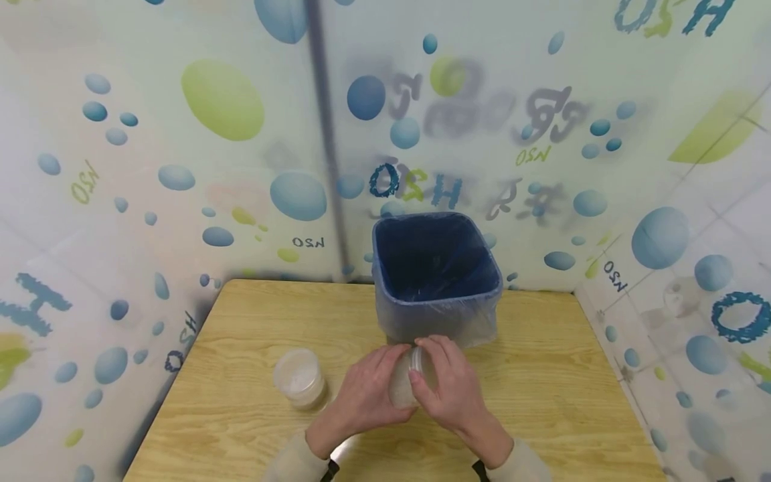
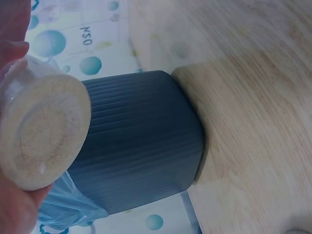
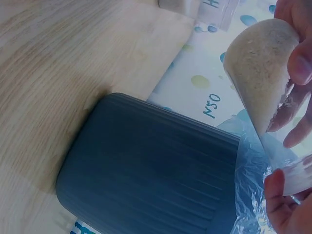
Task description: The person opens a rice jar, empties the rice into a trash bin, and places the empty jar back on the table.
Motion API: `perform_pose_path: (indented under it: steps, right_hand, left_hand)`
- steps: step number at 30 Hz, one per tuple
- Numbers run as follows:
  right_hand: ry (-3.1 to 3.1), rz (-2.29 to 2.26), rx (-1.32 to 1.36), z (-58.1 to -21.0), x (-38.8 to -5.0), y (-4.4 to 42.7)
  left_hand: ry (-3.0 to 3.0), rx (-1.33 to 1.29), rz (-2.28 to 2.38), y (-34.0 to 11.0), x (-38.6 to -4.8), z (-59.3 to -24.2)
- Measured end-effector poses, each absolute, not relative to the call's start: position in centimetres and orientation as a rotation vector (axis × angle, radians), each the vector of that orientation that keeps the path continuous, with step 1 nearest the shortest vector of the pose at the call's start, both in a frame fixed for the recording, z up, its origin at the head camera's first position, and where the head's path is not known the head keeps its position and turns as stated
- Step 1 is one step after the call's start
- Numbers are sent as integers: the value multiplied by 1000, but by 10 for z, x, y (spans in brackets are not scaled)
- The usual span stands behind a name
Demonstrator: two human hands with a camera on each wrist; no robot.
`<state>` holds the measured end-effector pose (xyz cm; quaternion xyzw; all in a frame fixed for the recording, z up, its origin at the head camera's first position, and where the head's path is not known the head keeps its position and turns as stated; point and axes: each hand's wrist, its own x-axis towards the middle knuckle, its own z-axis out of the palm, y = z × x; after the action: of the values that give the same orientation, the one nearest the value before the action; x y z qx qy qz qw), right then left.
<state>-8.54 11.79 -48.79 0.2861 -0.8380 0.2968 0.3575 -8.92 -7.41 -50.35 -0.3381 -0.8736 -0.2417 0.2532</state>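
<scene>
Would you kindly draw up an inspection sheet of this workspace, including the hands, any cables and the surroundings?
Surface: wood-grain table.
Job's things: clear container with pale contents, held above the table.
Clutter: second container standing to the left of the hands; bin with a plastic liner, towards the back.
Hands: left hand and right hand both grip the clear container.
Cables: nothing seen.
Surroundings: walls patterned with blue and green bubbles and lettering.
</scene>
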Motion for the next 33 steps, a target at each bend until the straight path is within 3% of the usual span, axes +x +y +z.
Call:
perform_pose_path:
  steps: [33]
  right_hand:
    - [-1890, 773, 959, -491, -92, 124]
  left_hand:
    - [-2663, -1021, -855, -83, -86, -492]
